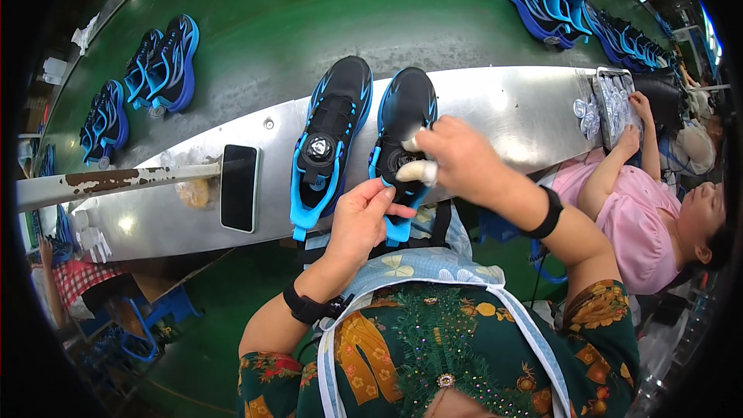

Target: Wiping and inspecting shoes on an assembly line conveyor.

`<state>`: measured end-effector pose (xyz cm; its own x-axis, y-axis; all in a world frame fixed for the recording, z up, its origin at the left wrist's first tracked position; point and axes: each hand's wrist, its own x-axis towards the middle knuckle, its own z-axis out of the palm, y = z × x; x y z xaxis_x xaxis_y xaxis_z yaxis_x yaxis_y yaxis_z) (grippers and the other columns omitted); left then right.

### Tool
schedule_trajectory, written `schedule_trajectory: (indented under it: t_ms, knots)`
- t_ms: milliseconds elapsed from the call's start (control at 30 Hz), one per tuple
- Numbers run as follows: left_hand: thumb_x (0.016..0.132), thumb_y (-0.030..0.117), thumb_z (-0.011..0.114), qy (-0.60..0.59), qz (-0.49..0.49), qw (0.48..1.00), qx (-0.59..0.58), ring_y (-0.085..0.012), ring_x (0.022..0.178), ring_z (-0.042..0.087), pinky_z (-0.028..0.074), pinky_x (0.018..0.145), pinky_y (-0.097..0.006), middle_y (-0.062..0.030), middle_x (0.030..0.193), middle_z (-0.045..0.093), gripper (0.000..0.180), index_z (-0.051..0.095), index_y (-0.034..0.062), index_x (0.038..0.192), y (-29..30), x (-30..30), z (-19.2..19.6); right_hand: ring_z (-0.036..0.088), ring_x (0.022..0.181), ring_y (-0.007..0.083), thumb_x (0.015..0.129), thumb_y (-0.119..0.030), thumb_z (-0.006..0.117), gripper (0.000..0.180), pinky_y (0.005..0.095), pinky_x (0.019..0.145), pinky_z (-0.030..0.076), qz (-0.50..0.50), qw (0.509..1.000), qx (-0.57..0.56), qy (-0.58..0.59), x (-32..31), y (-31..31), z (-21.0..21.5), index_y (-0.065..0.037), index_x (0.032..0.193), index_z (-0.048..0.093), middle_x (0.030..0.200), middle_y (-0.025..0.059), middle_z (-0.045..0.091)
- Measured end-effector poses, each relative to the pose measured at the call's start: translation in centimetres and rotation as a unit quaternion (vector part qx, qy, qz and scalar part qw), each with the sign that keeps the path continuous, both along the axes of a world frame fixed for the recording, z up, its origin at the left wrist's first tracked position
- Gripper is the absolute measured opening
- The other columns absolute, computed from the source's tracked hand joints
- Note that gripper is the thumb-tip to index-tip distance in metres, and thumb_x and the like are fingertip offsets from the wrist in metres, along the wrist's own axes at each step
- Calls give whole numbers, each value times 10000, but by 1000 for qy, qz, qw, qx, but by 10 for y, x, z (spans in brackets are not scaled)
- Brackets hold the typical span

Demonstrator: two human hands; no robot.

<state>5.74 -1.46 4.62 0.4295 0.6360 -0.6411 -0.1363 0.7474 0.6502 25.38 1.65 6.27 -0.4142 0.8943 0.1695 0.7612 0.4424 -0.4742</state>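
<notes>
Two black sneakers with blue trim lie side by side on the metal ledge, toes pointing away from me. The left sneaker [337,120] carries a round black dial [318,149] on its tongue and stands untouched. At the right sneaker [408,102], my left hand [361,220] pinches the blue collar edge near the opening. My right hand [455,161] reaches in from the right, white covers on its fingertips, with those fingers closed about the tongue and dial area. The fingers partly hide that dial.
A phone [240,188] lies left on the metal ledge [495,104], beside a chipped white bar [116,180]. More sneakers [174,62] stand on the green belt [309,8], left and far right. At right, a co-worker in pink [619,224] reaches to a tray [616,108] of small wrapped pieces.
</notes>
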Motion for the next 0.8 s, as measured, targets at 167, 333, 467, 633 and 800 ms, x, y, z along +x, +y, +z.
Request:
schedule_trajectory:
  t_ms: [167,333,467,633,800]
  knots:
    - [973,144,470,7,2,1000,9,-16,326,314,231,319,-166,-178,804,693,215,588,-4,1077,-1,7,2,526,698,288,699,-328,755,361,393,618,431,-13,999,36,16,-5,-10,-7,-67,896,604,695,83,510]
    - [977,137,460,10,-15,1000,12,-10,342,321,236,325,-169,-153,782,692,217,592,12,1095,-1,3,-5,525,693,285,708,-309,751,321,381,622,426,12,997,-11,69,3,1,-8,-72,865,601,702,84,515]
    - [981,145,456,0,-4,1000,-6,-20,328,332,246,320,-166,-179,794,689,219,582,3,1088,-1,10,-2,535,691,297,714,-308,751,323,393,623,429,-5,999,15,39,-4,-6,-3,-63,861,599,700,88,529]
    - [983,136,438,16,-17,1000,1,-30,351,379,259,324,-164,-179,807,690,226,579,-1,1096,-1,9,-7,541,693,293,701,-311,762,327,398,619,438,2,997,-46,64,10,-5,-8,-70,849,598,699,87,534]
    - [979,147,443,8,-19,1000,-1,-49,380,437,293,334,-168,-187,833,691,236,575,-16,1088,0,7,0,554,731,284,715,-249,751,318,383,629,446,-47,999,6,-10,3,-13,-5,-112,987,661,730,86,543]
